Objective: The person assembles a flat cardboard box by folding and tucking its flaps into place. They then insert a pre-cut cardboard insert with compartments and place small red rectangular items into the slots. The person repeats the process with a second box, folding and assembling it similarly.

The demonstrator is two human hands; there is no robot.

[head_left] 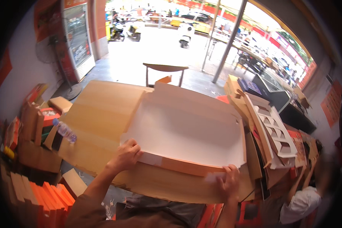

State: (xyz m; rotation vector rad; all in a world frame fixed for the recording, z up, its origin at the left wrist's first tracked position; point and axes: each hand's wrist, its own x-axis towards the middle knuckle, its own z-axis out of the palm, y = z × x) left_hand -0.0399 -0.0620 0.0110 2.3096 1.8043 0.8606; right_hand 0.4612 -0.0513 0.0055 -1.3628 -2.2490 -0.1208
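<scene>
A large shallow cardboard box [186,129], white inside and brown along its folded edge, lies on the wooden table [102,114] before me. Its far flap stands raised. My left hand [126,154] is closed on the near left corner, fingers curled over the rim. At the near right corner, my right hand [228,181] grips the front wall with its fingers bent over the edge. A whitish, blurred patch shows beside the right fingers; I cannot tell what it is.
A plastic bottle [65,131] lies on the table's left side. Stacked cardboard and a white cut-out insert [275,127] lean at the right. Orange boxes [51,195] stand lower left. A chair [165,69] is beyond the table. Another person [302,203] is at the lower right.
</scene>
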